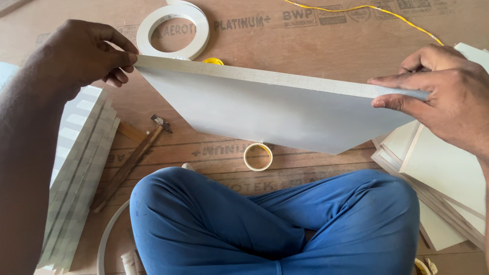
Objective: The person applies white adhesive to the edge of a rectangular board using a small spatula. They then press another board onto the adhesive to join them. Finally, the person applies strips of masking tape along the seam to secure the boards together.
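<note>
Grey laminated board (pixel 285 114) is held up on edge above the person's crossed legs in blue trousers (pixel 275 224), its pale raw edge turned upward and running from left to right across the view. Left hand (pixel 84 53) pinches the board's left corner, thumb and fingers closed on it; right hand (pixel 443 89) grips the other end, fingers laid flat along the top edge and thumb on the near face. Beyond the board a large white roll of edge banding (pixel 173 31) lies on the brown plywood floor (pixel 316 35), with a yellow wire (pixel 387 12) trailing further right. Below the board's lower edge sits a small roll of tape (pixel 258 156) (just beside the knees). A hammer (pixel 130 163) lies to the left, near a stack of striped panels (pixel 81 168), and pale cut boards (pixel 443 173) are piled at the right.
</note>
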